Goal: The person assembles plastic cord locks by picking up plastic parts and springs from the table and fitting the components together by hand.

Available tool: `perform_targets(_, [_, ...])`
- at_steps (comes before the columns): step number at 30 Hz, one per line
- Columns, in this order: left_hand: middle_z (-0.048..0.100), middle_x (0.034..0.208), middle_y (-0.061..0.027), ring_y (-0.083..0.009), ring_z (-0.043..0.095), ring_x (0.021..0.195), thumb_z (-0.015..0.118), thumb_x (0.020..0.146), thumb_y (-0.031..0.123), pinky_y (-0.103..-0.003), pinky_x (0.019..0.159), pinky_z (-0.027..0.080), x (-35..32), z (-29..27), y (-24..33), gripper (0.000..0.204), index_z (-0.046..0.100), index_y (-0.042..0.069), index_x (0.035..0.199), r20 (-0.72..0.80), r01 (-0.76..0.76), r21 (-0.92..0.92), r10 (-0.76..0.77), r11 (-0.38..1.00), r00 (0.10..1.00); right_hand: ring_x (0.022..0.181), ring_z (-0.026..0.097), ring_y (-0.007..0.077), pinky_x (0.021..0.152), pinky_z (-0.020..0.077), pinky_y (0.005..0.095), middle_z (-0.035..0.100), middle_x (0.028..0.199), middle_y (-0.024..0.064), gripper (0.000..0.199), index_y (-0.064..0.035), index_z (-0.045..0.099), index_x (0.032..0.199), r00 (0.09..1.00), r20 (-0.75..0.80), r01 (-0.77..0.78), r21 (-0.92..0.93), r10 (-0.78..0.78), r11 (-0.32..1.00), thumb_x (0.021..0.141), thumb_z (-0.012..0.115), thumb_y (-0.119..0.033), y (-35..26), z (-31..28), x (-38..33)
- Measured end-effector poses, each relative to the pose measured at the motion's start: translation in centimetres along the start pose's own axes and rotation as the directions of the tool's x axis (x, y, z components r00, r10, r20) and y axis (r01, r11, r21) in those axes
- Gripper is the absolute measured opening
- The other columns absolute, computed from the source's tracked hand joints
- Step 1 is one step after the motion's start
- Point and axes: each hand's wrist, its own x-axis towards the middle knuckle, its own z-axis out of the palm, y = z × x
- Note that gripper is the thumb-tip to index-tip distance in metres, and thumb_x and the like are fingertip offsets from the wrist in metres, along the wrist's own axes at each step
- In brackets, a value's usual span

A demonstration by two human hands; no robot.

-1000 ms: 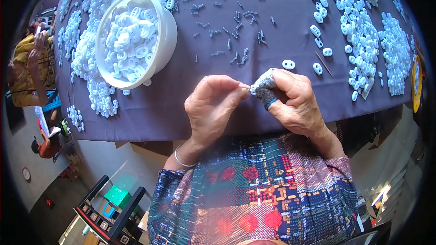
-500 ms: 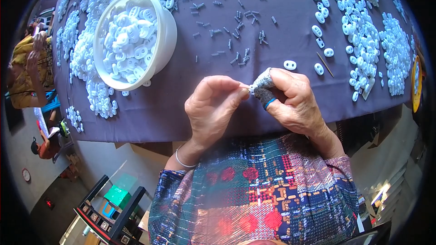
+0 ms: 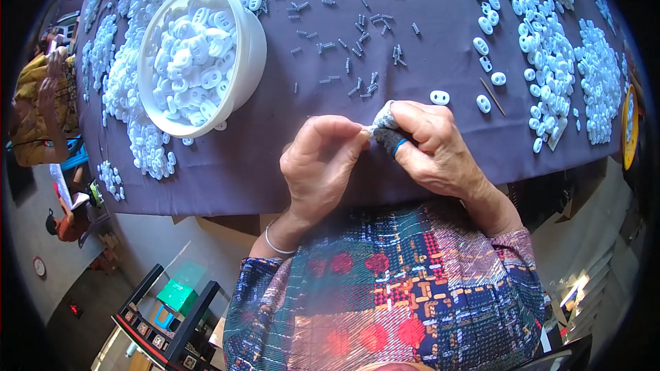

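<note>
Over the dark tablecloth [image 3: 206, 185], left hand [image 3: 316, 158] and right hand [image 3: 436, 148] pinch a small white piece [image 3: 371, 130] from opposite sides, seemingly to steady it.

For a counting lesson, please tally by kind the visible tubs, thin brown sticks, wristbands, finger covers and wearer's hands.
White tub: 1
Thin brown stick: 1
White wristband: 1
Grey finger covers: 2
Wearer's hands, left hand and right hand: 2
Total: 7
</note>
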Motion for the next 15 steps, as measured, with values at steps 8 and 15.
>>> perform_targets(8, [0.065,0.086,-0.0078,-0.0093,0.061,0.075,0.063,0.083,-0.007,-0.022,0.070,0.052,0.26,0.15,0.26,0.016,0.055,0.000,0.094,-0.033,0.016,-0.185,-0.023,0.983,0.999,0.072,0.056,0.0396,0.064,0.0450,0.0416,0.053,0.076,0.0205,0.018,0.0028,0.051,0.083,0.996,-0.086,0.016,0.076,-0.009,0.997,0.065,0.054,0.001,-0.25,0.47,-0.40])
perform_targets(15, [0.065,0.084,-0.0069,-0.0087,0.061,0.074,0.065,0.083,-0.006,-0.022,0.069,0.052,0.30,0.19,0.19,0.015,0.056,0.000,0.093,-0.027,0.028,-0.174,-0.033,0.984,0.999,0.062,0.052,0.0268,0.058,0.0417,0.0318,0.051,0.071,0.0128,0.011,0.0031,0.056,0.084,0.993,-0.098,0.066,0.032,-0.062,0.997,0.074,0.056,0.002,0.10,0.70,-0.53])
